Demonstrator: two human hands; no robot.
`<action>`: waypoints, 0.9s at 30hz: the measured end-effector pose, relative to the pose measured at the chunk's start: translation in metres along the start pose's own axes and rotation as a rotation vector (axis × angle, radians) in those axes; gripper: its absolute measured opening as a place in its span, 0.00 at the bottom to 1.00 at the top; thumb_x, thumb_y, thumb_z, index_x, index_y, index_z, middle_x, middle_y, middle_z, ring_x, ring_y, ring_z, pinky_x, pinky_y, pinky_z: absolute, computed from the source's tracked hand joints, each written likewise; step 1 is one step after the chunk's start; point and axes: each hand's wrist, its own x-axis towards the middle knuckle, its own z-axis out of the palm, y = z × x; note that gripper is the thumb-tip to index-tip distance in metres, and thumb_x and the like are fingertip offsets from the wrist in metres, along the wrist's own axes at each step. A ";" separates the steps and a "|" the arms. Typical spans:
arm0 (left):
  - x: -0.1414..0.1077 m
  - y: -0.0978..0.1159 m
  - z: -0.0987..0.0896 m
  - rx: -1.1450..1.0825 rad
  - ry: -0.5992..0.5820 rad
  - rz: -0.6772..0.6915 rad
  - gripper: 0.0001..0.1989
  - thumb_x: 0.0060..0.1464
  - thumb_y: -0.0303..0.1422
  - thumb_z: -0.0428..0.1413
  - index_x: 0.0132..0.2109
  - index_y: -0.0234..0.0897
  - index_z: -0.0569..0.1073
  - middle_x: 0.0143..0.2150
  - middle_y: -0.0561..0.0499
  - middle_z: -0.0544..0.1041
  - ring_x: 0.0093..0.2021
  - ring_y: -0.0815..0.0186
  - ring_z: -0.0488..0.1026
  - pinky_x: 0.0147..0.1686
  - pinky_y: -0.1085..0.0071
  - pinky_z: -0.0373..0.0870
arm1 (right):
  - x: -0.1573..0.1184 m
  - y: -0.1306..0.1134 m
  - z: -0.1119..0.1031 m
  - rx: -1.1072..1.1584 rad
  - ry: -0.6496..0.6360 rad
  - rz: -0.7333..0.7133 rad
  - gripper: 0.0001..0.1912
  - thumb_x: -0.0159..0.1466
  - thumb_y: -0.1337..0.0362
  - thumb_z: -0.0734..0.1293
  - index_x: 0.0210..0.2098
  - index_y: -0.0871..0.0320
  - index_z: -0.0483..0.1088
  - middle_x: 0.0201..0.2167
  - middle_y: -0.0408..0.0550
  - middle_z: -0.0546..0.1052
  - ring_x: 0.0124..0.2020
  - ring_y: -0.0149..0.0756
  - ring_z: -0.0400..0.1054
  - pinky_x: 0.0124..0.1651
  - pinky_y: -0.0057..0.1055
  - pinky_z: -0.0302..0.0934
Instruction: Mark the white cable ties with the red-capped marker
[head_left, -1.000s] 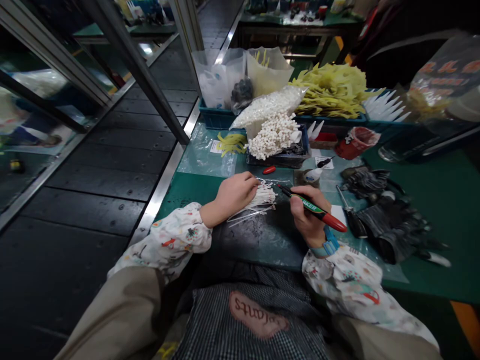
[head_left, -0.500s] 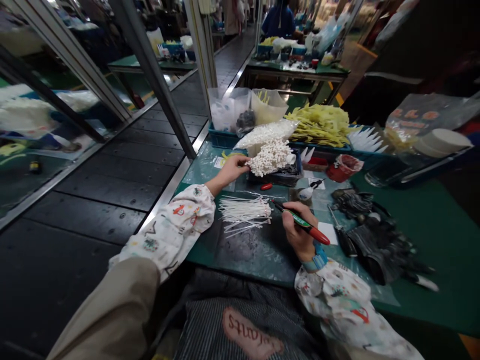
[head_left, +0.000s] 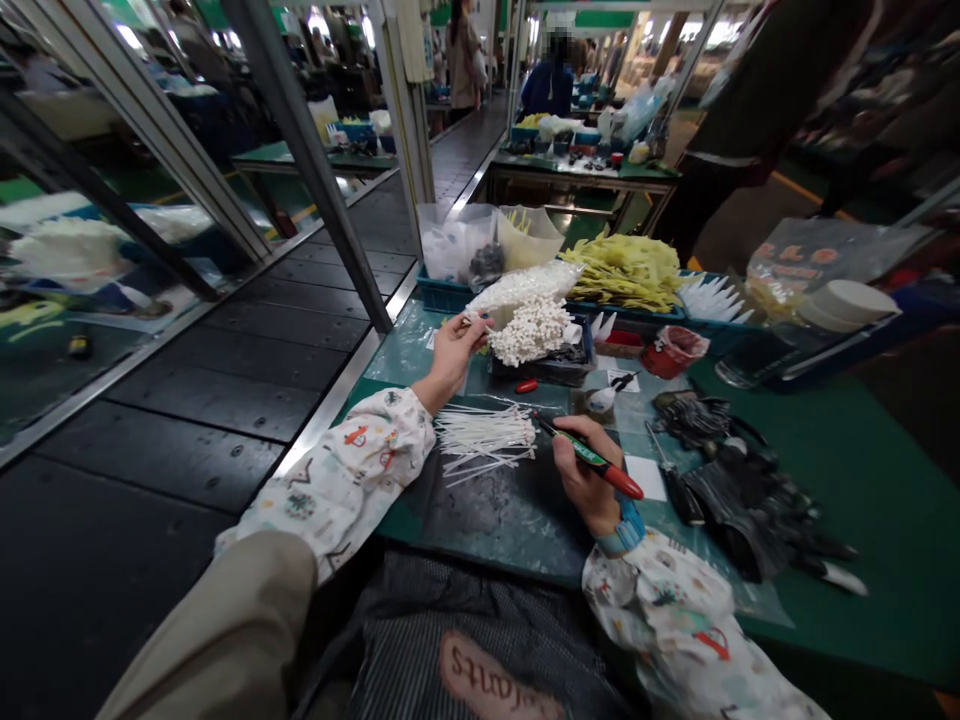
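Note:
My left hand (head_left: 453, 352) is raised at the left side of a bundle of white cable ties (head_left: 531, 332), whose heads face me. Its thumb and fingertips are pinched together; what lies between them is too small to make out. In my right hand (head_left: 589, 470) is a marker pen (head_left: 600, 462) with a red end, its uncapped tip pointing left. Loose white cable ties (head_left: 484, 435) lie in a pile on the table between my hands, some with reddish marks near their right ends. A red cap (head_left: 526, 386) rests just beyond the pile.
Behind the bundle stand blue bins with yellow strips (head_left: 622, 270) and white pointed pieces (head_left: 716, 298). A red cup (head_left: 675, 350), a screwdriver (head_left: 679, 485) and black gloves (head_left: 742, 500) are on the right. A metal post (head_left: 322, 170) and a conveyor (head_left: 217, 410) flank the table's left.
My left hand has lifted slightly back from the bundle's left side, fingertips now higher. My right hand still holds the marker pen near the loose ties. The camera view has tilted up a little.

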 end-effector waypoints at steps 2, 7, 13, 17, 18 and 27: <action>-0.001 0.001 0.002 -0.039 0.015 -0.063 0.14 0.54 0.34 0.68 0.46 0.34 0.78 0.43 0.46 0.83 0.36 0.70 0.77 0.39 0.76 0.74 | 0.001 0.000 0.000 -0.002 0.004 -0.010 0.04 0.68 0.66 0.65 0.41 0.53 0.72 0.31 0.43 0.79 0.30 0.36 0.75 0.32 0.32 0.71; -0.004 0.008 0.002 0.014 0.003 0.045 0.17 0.56 0.45 0.67 0.42 0.36 0.77 0.44 0.46 0.82 0.41 0.67 0.78 0.44 0.71 0.74 | 0.000 0.000 0.001 -0.015 -0.001 -0.016 0.03 0.69 0.64 0.65 0.41 0.53 0.71 0.31 0.43 0.78 0.29 0.37 0.75 0.31 0.33 0.71; -0.022 0.052 -0.005 0.369 -0.053 0.809 0.18 0.69 0.51 0.52 0.42 0.41 0.70 0.39 0.49 0.77 0.42 0.63 0.78 0.50 0.63 0.74 | 0.002 -0.001 0.000 0.037 0.038 -0.039 0.07 0.69 0.67 0.66 0.46 0.52 0.72 0.34 0.44 0.79 0.34 0.36 0.76 0.36 0.32 0.73; -0.059 0.059 -0.007 0.504 -0.201 0.919 0.15 0.71 0.49 0.49 0.43 0.43 0.67 0.28 0.56 0.69 0.27 0.70 0.67 0.33 0.70 0.69 | 0.001 0.004 0.001 0.068 0.081 -0.022 0.11 0.71 0.64 0.67 0.53 0.52 0.72 0.42 0.49 0.80 0.40 0.39 0.78 0.43 0.37 0.75; -0.068 0.056 -0.007 0.559 -0.275 0.828 0.15 0.72 0.48 0.49 0.44 0.42 0.68 0.27 0.56 0.68 0.25 0.70 0.65 0.30 0.70 0.66 | -0.001 0.006 0.003 0.092 0.081 0.009 0.12 0.71 0.63 0.66 0.54 0.52 0.71 0.43 0.50 0.81 0.40 0.39 0.78 0.43 0.38 0.76; -0.098 0.026 -0.008 0.441 -0.689 -0.244 0.22 0.63 0.52 0.57 0.41 0.35 0.76 0.26 0.53 0.69 0.21 0.73 0.58 0.22 0.73 0.50 | -0.002 0.007 0.016 0.369 0.023 0.433 0.09 0.73 0.59 0.67 0.50 0.53 0.70 0.42 0.47 0.84 0.35 0.33 0.80 0.42 0.33 0.76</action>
